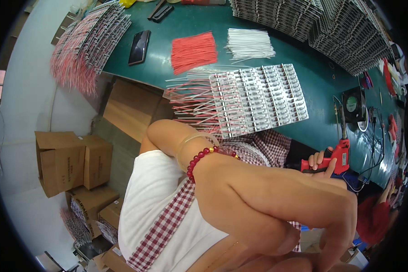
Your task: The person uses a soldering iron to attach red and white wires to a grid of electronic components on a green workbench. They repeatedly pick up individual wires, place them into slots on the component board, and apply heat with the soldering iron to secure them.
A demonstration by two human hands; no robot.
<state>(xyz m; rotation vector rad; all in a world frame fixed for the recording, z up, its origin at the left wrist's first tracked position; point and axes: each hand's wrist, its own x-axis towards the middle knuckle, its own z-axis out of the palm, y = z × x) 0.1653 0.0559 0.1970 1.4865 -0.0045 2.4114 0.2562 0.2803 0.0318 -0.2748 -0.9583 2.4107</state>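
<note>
My left hand (267, 195) is raised very close to the camera, large across the lower middle, with a bead bracelet (199, 163) and a pale bangle at its wrist. Its fingers bend down toward the lower edge, where their tips are hidden. At the right, my right hand (323, 164) is closed around the handle of a red soldering gun (343, 156), whose tip points up and away. A panel of small circuit boards (263, 99) lies at the table's near edge, apart from both hands. Red and white wires (190, 102) stick out from its left side.
On the green table (158, 68) are bundles of red wires (194, 51) and white wires (249, 44), plus a phone (139, 47). Stacked board panels stand at the back right (344, 34) and far left (95, 38). A small fan (352, 103) sits beyond the soldering gun. Cardboard boxes (68, 158) stand left.
</note>
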